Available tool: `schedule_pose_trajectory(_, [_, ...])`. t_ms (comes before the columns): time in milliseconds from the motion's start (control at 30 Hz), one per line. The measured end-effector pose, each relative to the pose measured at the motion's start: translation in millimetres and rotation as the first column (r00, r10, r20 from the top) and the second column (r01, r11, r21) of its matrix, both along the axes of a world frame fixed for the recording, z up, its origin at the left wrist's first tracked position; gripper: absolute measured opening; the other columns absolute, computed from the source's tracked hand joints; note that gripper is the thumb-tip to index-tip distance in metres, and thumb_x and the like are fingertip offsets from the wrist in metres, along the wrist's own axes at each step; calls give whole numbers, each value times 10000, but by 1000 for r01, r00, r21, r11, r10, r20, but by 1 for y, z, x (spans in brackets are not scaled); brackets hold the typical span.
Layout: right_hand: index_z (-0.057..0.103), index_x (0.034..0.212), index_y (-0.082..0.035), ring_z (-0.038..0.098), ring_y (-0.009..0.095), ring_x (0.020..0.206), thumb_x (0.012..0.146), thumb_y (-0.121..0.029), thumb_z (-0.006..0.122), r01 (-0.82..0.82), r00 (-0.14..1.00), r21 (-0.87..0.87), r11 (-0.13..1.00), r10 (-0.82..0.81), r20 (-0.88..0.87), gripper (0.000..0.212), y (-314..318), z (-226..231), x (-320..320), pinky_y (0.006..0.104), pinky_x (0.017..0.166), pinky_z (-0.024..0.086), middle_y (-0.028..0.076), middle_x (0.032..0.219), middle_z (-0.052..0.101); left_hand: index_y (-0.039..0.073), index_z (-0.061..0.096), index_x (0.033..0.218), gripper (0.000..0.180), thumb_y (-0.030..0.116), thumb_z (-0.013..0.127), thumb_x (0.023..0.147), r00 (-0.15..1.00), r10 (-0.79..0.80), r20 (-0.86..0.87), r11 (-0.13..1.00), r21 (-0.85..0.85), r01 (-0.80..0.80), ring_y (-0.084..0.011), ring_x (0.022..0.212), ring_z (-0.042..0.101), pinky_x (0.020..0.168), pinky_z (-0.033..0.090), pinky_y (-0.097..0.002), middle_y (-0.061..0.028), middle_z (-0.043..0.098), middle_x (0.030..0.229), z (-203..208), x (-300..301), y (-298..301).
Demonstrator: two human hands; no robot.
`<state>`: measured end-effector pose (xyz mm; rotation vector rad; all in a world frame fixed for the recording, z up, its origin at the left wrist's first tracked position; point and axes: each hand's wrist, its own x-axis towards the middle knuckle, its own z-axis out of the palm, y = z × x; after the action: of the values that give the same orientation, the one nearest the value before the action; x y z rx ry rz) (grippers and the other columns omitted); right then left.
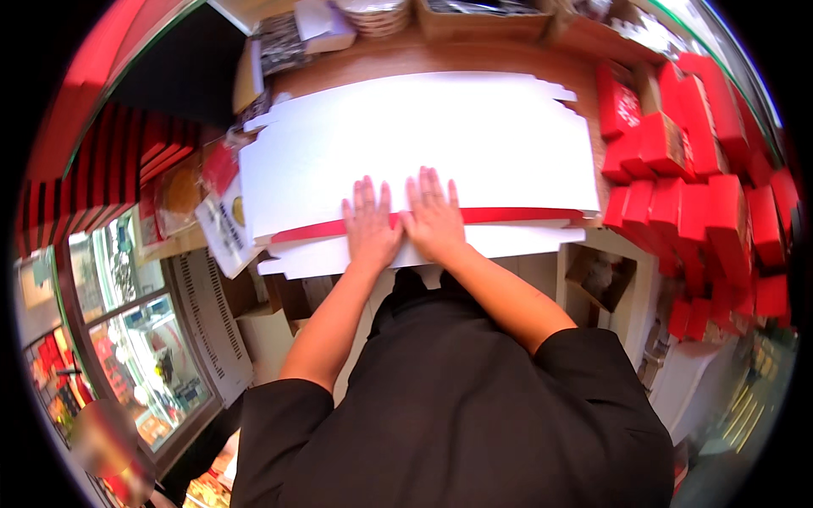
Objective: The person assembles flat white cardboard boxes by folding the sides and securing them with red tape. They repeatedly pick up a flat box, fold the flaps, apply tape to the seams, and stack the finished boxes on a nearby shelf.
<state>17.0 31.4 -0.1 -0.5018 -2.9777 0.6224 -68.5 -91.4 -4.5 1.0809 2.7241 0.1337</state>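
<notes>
A large white cardboard sheet (423,127) with notched corners lies across the wooden table. Along its near side runs a red strip (508,216), and a further white edge shows on the near side of that strip. My left hand (370,224) rests palm down on the sheet and across the strip, fingers stretched away from me. Close beside it lies my right hand (434,216), also flat with its fingers out. The two thumbs almost meet. Neither hand grips anything.
Red boxes (677,212) stand stacked to the right; more red boxes (93,178) fill the far left. Behind the sheet are open cardboard boxes (483,25) on the wooden table (373,59). Plastic packets (224,224) lie by its left edge. A person (106,440) shows at lower left.
</notes>
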Motion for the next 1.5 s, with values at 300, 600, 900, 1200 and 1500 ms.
schedule_pose_trajectory(300, [291,1503,-54,115,288,1488,963,-387,433,-13,997,183,983,-1,77,650,0,-11,-3,486,1194,60,144,1597,167,28,302,1486,634,395,429,985,986,146,-79,981,139,-135,-319,1473,155,1184,115,-485,-187,194,1581,-9,-63,-87])
schedule_pose_trajectory(600, [304,1499,-60,133,303,1482,955,-375,447,-29,999,239,971,22,34,644,4,-7,-4,487,1190,71,146,1589,192,57,261,1509,684,433,453,971,993,116,-15,982,149,-113,-315,1481,120,1181,82,-508,-180,153,1593,-10,-66,-93])
schedule_pose_trajectory(900, [300,1495,-48,138,308,1482,964,-405,429,12,998,209,978,-25,62,653,-4,-7,-5,488,1191,83,180,1581,197,156,304,1513,746,571,477,918,985,134,-111,990,61,-128,-334,1487,65,1141,40,-612,-212,115,1591,-11,-75,-99])
schedule_pose_trajectory(1200, [269,1496,-23,166,345,1469,977,-354,437,10,998,3,1000,-10,-62,638,5,-13,3,492,1186,109,231,1562,209,81,310,1500,657,429,442,958,998,-67,-14,994,81,68,-288,1488,120,1175,73,-544,-153,155,1601,-1,-19,-22])
schedule_pose_trajectory(1500, [264,1503,-34,104,347,1479,955,-481,463,202,972,201,958,-222,82,734,120,-5,89,505,1186,71,210,1583,153,74,317,1491,655,397,479,944,995,-82,-51,996,40,84,-293,1487,107,1177,56,-538,-158,159,1597,-2,-16,-20])
